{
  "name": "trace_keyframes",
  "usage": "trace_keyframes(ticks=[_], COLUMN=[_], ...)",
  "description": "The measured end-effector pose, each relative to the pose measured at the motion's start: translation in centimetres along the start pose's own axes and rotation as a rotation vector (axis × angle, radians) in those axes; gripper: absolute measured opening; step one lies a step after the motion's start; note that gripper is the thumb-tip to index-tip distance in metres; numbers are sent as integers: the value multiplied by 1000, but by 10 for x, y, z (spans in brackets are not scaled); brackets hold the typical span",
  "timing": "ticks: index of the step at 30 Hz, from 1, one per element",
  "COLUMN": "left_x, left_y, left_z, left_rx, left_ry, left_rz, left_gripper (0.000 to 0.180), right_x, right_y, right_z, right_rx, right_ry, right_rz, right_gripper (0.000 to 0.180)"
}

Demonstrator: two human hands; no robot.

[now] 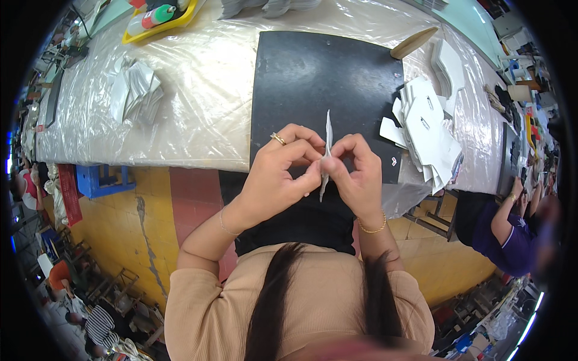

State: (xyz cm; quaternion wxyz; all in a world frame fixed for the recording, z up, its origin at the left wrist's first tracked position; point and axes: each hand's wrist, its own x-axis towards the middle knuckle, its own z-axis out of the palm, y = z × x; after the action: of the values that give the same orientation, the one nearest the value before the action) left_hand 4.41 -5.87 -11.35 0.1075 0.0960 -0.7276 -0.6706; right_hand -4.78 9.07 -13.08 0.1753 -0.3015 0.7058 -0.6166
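A thin, whitish flat piece is held upright over the near part of a black mat, turned edge-on, so its outline is hidden. My left hand, with a ring on one finger, pinches it from the left between thumb and fingertips. From the other side, my right hand pinches the same piece, thumb close to the left fingertips. Right of the hands, a loose pile of white cut pieces with small dark prints overlaps the mat's edge. A tapered wooden tool lies across the mat's far right corner.
Clear plastic sheeting covers the table. Silvery-white pieces lie to the left, more white pieces at far right. A yellow tray holds a green-and-white bottle. A blue stool stands left; a purple-shirted person works right.
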Motion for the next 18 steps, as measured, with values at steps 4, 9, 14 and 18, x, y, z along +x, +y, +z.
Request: trace_keyframes(ticks=[4,9,14,18], left_x=[-2,-6,-7,-2], left_y=[-4,-16,-22,-21], left_z=[3,12,22,16], left_rx=[-190,-548,-639,-639], left_ry=[86,161,185,117], left_rz=[-112,-112,-92,-203], left_gripper=[5,5,5,14], right_x=[-5,-9,-11,-8], right_y=[1,13,17,11], right_z=[2,9,7,0], right_rx=[70,434,694,444], right_ry=[19,105,134,151], right_rz=[28,37,60,-16], right_gripper=[16,17,15,13])
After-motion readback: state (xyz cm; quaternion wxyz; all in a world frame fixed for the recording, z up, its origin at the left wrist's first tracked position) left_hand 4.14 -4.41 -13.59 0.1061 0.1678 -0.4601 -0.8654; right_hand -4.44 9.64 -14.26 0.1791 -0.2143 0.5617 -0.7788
